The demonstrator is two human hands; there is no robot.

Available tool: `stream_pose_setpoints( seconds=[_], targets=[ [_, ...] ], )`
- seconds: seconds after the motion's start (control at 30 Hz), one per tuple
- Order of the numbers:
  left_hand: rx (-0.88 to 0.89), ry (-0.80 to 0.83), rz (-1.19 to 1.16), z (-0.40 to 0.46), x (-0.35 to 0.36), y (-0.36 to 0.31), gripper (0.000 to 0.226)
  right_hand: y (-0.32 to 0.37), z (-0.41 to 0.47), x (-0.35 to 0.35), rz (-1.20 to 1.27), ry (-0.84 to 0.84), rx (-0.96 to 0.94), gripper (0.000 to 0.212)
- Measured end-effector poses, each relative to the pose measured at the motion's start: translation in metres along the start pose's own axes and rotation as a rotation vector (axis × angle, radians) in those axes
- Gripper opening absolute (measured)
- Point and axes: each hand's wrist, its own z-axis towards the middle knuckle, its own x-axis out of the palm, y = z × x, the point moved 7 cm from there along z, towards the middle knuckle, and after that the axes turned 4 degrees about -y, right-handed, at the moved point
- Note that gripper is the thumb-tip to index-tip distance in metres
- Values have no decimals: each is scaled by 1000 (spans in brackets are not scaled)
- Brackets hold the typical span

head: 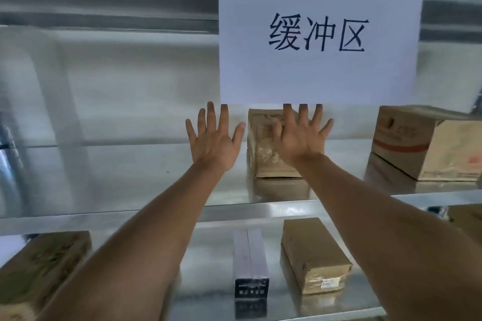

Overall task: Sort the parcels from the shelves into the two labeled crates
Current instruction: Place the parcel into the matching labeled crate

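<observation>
Both hands reach into the upper shelf [130, 164] with fingers spread wide and holding nothing: the left hand [212, 138] hovers over bare metal, the right hand [300, 138] in front of a tall brown parcel [271, 148] (whether it touches, I cannot tell), probably to flank it. Open room lies left of that parcel; a bigger carton [427, 143] sits well apart on the right. A hanging paper sign [318, 34] crowds the fingertips from above. More parcels wait on the lower shelf [216, 214]; neither crate is in view.
</observation>
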Motion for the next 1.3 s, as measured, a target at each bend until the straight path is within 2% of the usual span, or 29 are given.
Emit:
stream_pose_setpoints(
  seconds=[0.23, 0.37, 0.5, 0.63, 0.73, 0.83, 0.9, 1.0, 1.3],
  targets=[
    [-161, 207, -311, -3, 19, -45, 73, -42, -1, 7, 259, 83, 146, 58],
    [-260, 293, -520, -6, 22, -66, 66, -53, 3, 18, 532, 195, 186, 57],
    [-364, 190, -795, -10, 17, -65, 49, -56, 1, 11, 642, 217, 206, 54],
    [-436, 112, -1129, -20, 18, -56, 32, -61, -11, 6, 727, 106, 233, 50],
    [-478, 71, -1346, -34, 22, -47, 31, -66, -24, 15, 995, 58, 324, 68],
    [-445, 96, -1380, -50, 27, -37, 54, -71, -37, 36, 1223, 113, 425, 85],
    [-415, 148, -1405, -58, 30, -35, 60, -71, -45, 43, 1300, 147, 435, 69],
    [-402, 151, -1437, -68, 28, -35, 46, -67, -53, 49, 1453, 211, 447, 43],
    [-411, 191, -1447, -90, 15, -18, 38, -40, -73, 43, 1483, 370, 342, 47]
  ],
)
